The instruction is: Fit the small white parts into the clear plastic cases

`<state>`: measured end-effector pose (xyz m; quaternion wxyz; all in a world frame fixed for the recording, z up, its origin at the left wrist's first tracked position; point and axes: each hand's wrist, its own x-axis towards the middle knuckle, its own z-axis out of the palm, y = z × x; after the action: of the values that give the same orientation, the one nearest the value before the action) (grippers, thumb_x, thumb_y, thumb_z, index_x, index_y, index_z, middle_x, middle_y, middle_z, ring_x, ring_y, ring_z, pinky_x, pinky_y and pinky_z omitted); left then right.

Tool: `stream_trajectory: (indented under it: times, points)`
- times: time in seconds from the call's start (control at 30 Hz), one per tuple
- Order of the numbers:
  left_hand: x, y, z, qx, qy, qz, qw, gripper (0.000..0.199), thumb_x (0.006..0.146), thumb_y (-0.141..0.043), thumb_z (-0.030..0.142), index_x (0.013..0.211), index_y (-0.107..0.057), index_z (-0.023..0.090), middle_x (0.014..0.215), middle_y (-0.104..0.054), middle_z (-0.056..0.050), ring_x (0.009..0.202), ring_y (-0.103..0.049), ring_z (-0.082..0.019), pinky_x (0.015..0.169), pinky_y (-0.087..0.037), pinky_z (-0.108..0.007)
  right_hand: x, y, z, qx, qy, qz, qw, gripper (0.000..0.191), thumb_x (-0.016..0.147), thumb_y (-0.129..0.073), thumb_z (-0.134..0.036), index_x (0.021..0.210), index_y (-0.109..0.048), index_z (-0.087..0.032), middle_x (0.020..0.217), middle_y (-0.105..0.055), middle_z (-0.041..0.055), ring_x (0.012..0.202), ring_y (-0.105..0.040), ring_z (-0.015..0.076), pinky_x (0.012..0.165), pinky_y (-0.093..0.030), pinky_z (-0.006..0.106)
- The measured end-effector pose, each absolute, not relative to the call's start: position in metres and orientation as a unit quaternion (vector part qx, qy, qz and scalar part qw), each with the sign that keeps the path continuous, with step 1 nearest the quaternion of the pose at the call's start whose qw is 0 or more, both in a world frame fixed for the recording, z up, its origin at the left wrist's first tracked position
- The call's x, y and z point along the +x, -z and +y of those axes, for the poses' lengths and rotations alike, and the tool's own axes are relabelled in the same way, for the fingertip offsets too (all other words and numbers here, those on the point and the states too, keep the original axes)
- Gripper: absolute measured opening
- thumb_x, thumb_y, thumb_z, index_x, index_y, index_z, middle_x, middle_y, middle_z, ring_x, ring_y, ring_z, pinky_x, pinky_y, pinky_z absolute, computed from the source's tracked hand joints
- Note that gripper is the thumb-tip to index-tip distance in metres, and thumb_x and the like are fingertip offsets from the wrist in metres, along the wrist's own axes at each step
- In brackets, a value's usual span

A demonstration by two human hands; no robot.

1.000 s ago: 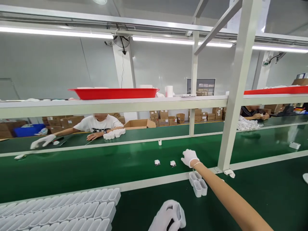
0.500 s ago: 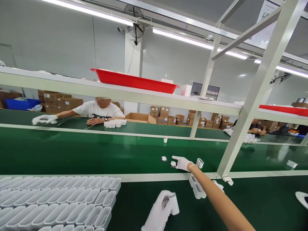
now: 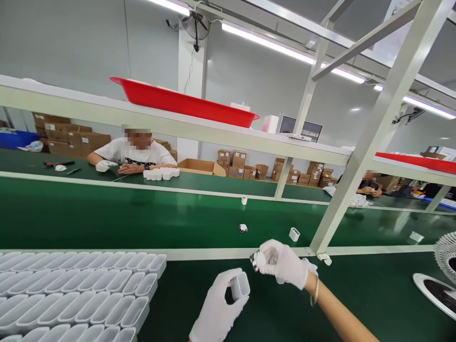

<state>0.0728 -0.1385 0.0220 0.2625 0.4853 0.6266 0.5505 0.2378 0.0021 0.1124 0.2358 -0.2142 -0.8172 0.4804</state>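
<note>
My gloved left hand [image 3: 218, 304] is closed round a small white plastic housing [image 3: 242, 286], its open end facing up and right. In my gloved right hand [image 3: 283, 261], thumb and fingers pinch a small circuit board with a white part [image 3: 257, 260], just right of and above the housing. A similar board [image 3: 242, 228] lies on the green belt [image 3: 142, 223] beyond. Two white housings stand on the belt as well, one [image 3: 294, 234] behind my right hand and one [image 3: 244, 200] farther off. White pieces behind my right wrist are mostly hidden.
Rows of white housings [image 3: 89, 285] fill the bench at left. A slanted white post [image 3: 342, 190] rises at right, near a small fan [image 3: 445, 266]. The overhead shelf holds a red tray [image 3: 185, 104]. Across the belt, a person [image 3: 137, 152] sits by several white housings [image 3: 161, 174].
My right hand has picked a circuit board off the belt and drawn it back toward me. My left hand has turned the housing's opening upward. The person opposite has drawn a gloved hand in.
</note>
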Motion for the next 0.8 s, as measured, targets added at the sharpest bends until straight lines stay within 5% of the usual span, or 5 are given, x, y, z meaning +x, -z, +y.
stream_trajectory:
  times: [0.23, 0.5, 0.8]
  points:
    - [0.079, -0.022, -0.144, 0.562, -0.552, 0.597, 0.150, 0.033, 0.081, -0.067, 0.027, 0.114, -0.067, 0.025, 0.116, -0.072, -0.008, 0.107, -0.070, -0.026, 0.096, -0.058, -0.047, 0.255, -0.103, -0.042, -0.276, -0.408, -0.848, 0.195, 0.028, 0.068, -0.075, -0.025, 0.088, -0.055, -0.021, 0.076, -0.060, -0.0012, 0.065, -0.052, 0.0126, 0.063, -0.047, 0.030]
    - [0.078, -0.019, -0.146, 0.579, -0.513, 0.618, 0.142, 0.034, 0.083, -0.066, 0.025, 0.117, -0.065, 0.026, 0.117, -0.071, -0.008, 0.108, -0.070, -0.026, 0.096, -0.059, -0.047, 0.248, -0.104, -0.048, -0.318, -0.464, -0.808, 0.174, 0.030, 0.065, -0.074, -0.025, 0.084, -0.051, -0.022, 0.069, -0.050, -0.0045, 0.063, -0.045, 0.0126, 0.061, -0.043, 0.028]
    - [0.078, -0.014, -0.146, 0.605, -0.503, 0.609, 0.100, 0.034, 0.082, -0.067, 0.021, 0.116, -0.067, 0.028, 0.113, -0.073, -0.007, 0.104, -0.072, -0.026, 0.091, -0.062, -0.045, 0.241, -0.108, -0.060, -0.351, -0.381, -0.845, 0.132, 0.019, 0.078, -0.062, -0.012, 0.076, -0.045, -0.020, 0.061, -0.038, -0.0081, 0.057, -0.032, 0.0094, 0.055, -0.030, 0.024]
